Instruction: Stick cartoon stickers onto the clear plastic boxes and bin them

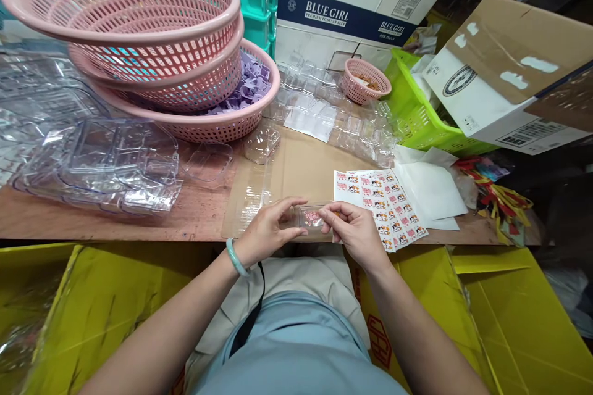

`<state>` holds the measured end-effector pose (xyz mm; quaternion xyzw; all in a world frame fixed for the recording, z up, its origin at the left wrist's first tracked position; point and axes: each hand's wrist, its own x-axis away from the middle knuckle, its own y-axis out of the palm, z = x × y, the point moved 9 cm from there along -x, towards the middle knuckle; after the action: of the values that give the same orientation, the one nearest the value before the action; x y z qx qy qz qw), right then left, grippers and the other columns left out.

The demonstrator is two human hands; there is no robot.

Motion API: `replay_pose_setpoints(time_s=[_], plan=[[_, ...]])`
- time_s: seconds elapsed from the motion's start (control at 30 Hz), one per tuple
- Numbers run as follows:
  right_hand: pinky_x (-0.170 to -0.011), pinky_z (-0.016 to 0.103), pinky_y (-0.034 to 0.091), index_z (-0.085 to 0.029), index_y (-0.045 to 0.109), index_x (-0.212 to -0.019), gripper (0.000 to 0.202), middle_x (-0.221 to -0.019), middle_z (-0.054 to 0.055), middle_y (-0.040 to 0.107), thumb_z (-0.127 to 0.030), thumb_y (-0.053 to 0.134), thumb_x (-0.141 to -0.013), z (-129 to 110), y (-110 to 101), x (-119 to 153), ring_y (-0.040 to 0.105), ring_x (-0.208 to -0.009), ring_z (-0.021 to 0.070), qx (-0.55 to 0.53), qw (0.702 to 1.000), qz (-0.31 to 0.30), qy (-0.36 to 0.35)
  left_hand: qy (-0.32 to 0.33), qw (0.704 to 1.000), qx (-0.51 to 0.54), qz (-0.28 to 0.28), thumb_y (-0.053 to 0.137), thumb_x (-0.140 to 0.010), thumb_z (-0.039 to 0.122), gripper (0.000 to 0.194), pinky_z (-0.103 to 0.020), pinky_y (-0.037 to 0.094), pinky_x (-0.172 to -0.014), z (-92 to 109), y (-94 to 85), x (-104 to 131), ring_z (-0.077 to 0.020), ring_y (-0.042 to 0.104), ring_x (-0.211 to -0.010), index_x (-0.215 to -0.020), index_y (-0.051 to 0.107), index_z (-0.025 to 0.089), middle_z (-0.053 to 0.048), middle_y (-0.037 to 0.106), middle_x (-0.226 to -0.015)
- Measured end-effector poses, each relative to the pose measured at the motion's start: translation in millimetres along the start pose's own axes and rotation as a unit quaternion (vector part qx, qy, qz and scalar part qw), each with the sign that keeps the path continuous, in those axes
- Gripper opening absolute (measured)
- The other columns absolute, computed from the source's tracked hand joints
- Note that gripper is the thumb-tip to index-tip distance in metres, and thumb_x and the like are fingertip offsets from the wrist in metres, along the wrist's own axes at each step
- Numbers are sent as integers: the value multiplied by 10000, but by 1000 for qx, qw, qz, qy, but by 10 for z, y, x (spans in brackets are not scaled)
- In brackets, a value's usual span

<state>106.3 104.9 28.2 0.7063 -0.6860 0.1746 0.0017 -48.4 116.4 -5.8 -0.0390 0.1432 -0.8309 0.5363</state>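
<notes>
Both forearms reach forward from the lap and meet at the near edge of the tabletop [199,216], wrists slightly bent inward so the hands face each other. The left hand [269,231], with a pale green bangle [236,257] on its wrist, is curled around the left end of a small clear plastic case [312,220]: thumb stretched along the near side, forefinger arched over the top, so the case is pinched between them. The right hand [354,231] closes on the case's right end, thumb and forefinger pressed together on its edge, the other fingers folded loosely under the palm. The case is held low over the tabletop's near edge, just above a flat sheet of brown cardboard [301,166], and a pink and orange sticker shows on or through its top. Just to the right of the right hand lies a sticker sheet [389,197] printed with rows of small pink and orange pictures, partly under some white paper sheets [430,188]. Farther left on the tabletop sits a heap of clear plastic trays [106,163], and behind it a stack of pink baskets [139,31], the lowest holding purple plastic pieces [252,83]. A small pink basket [365,80] and a green basket [417,117] stand at the back right, near a Blue Girl carton [343,6]. Yellow cartons [509,321] flank the person's lap.
</notes>
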Motion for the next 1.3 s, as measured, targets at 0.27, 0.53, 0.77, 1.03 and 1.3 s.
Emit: replay_pose_setpoints(time_s=[0.27, 0.53, 0.77, 1.03, 1.3], plan=[[-417, 209, 366, -174, 686, -781, 303, -553, -10, 621, -478, 684, -780, 20, -4, -4, 440, -420, 82, 28, 999, 10, -10, 2, 1000, 27, -5, 702, -767, 313, 515, -319, 544, -790, 20, -1, -16, -174, 639, -830, -1256, 562, 237, -51, 668, -1013], [-468, 208, 372, -178, 694, -813, 255, -570, -19, 607, -416, 613, -855, -58, 11, 31, 476, -482, 95, 114, 990, 28, -81, -69, 984, 167, 1, 704, -765, 390, 436, -369, 505, -940, 11, 75, -47, -214, 622, -1051, -1118, 569, 174, -96, 626, -1170], [-623, 235, 464, -188, 680, -875, 181, -765, 27, 706, -276, 531, -927, -282, 95, 157, 629, -645, 135, 260, 935, 75, -230, -100, 969, 218, 58, 693, -777, 371, 347, -388, 500, -951, -58, 97, -61, -233, 616, -1103, -1006, 529, 170, -112, 638, -1135], [-685, 258, 485, -173, 658, -922, 186, -795, 61, 734, -221, 483, -961, -327, 197, 307, 685, -703, 168, 400, 837, 132, -349, -114, 965, 226, 67, 703, -770, 365, 432, -419, 506, -953, -116, 93, -39, -241, 615, -1130, -1086, 469, 186, -138, 636, -1179], [-537, 226, 433, -165, 613, -1039, 192, -633, 0, 639, -300, 528, -930, -216, -36, 258, 586, -514, 122, 324, 890, 193, -256, -121, 965, 222, 72, 724, -752, 362, 503, -447, 503, -967, -111, 105, -16, -242, 638, -1101, -1135, 445, 193, -152, 626, -1215]])
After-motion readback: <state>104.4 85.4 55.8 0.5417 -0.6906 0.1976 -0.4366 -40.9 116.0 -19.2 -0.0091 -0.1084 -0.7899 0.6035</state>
